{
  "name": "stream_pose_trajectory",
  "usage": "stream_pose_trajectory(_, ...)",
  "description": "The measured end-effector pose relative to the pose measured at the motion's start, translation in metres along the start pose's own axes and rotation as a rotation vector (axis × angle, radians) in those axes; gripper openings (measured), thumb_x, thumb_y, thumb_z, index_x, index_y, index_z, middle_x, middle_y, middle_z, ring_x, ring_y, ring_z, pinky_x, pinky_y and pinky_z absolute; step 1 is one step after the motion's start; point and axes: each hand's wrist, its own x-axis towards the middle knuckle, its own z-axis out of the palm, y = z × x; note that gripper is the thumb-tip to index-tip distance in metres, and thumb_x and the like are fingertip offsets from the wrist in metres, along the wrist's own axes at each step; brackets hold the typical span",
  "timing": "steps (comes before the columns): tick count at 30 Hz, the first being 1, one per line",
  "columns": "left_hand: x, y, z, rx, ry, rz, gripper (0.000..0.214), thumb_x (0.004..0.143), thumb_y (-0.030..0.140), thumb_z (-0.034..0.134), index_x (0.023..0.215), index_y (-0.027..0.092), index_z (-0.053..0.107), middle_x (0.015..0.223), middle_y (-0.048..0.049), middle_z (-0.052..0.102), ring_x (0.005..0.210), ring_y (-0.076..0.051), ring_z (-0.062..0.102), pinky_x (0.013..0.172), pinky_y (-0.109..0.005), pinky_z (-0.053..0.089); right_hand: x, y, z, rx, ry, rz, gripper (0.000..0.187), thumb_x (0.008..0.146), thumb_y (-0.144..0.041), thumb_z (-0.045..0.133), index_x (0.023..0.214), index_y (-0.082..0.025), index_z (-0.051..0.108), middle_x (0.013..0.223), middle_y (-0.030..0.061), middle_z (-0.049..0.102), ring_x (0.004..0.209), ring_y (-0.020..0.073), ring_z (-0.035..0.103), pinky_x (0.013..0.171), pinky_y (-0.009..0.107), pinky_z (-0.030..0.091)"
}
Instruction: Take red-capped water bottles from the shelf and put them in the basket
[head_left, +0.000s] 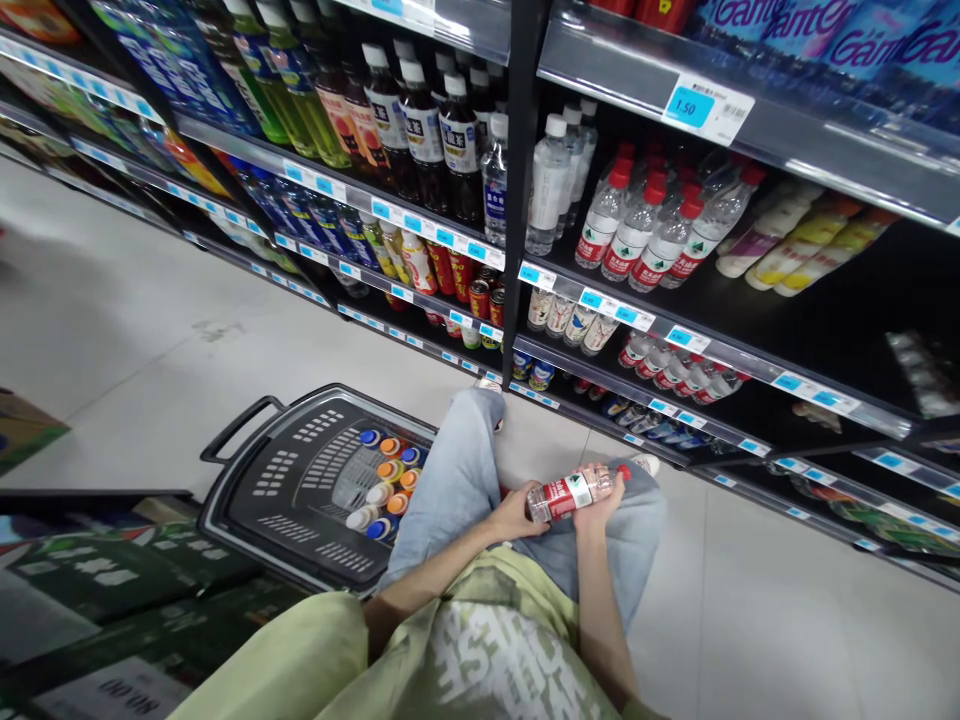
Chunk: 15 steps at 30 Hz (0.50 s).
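A clear water bottle (571,492) with a red label and red cap lies sideways over my lap, held at both ends. My left hand (517,516) grips its base end, fingers wrapped round it. My right hand (604,498) closes round the neck end near the cap. Just left of my knee, a dark shopping basket (289,478) stands on the floor with several capped bottles (386,485) upright inside. More bottles of the same red-capped kind (651,228) stand on the shelf ahead.
Black store shelves (517,200) run across the view, filled with drink bottles and cans, with blue price tags (690,105) along the edges. Grey tiled floor (135,330) stretches to the left. Green cartons (112,580) are stacked at the lower left.
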Motion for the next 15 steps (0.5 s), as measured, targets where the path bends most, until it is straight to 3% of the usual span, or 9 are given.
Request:
stream_pose_trajectory(6, -0.0018, 0.0025, -0.0029, 0.037, 0.042, 0.092, 0.074, 0.063, 0.020, 0.086, 0.133, 0.021, 0.063, 0.125, -0.0079, 0.073, 0.116, -0.032, 0.071, 0.103, -0.036, 0.051, 0.0029, 0.0027, -0.0003, -0.042, -0.017, 0.002, 0.049, 0.076, -0.065, 0.075, 0.091, -0.021, 0.062, 0.082, 0.0009, 0.071, 0.072, 0.0210, 0.070, 0.071, 0.037, 0.060)
stream_pose_trajectory(11, -0.0020, 0.0038, -0.0052, 0.065, 0.023, 0.078, 0.072, 0.063, 0.020, 0.089, 0.131, 0.023, 0.065, 0.124, -0.0075, 0.074, 0.116, -0.031, 0.072, 0.104, -0.037, 0.052, 0.0068, 0.0060, -0.0042, -0.069, -0.031, -0.006, 0.052, 0.074, -0.066, 0.076, 0.094, -0.021, 0.062, 0.082, 0.0009, 0.072, 0.072, 0.0208, 0.070, 0.073, 0.038, 0.061)
stream_pose_trajectory(15, -0.0001, 0.0006, -0.0037, 0.089, 0.010, 0.070, 0.074, 0.061, 0.020, 0.089, 0.131, 0.017, 0.065, 0.117, -0.0088, 0.076, 0.108, -0.032, 0.073, 0.097, -0.037, 0.055, 0.0093, 0.0070, -0.0081, -0.096, -0.066, -0.020, 0.052, 0.075, -0.068, 0.076, 0.095, -0.021, 0.062, 0.083, 0.0006, 0.073, 0.073, 0.0209, 0.072, 0.074, 0.038, 0.061)
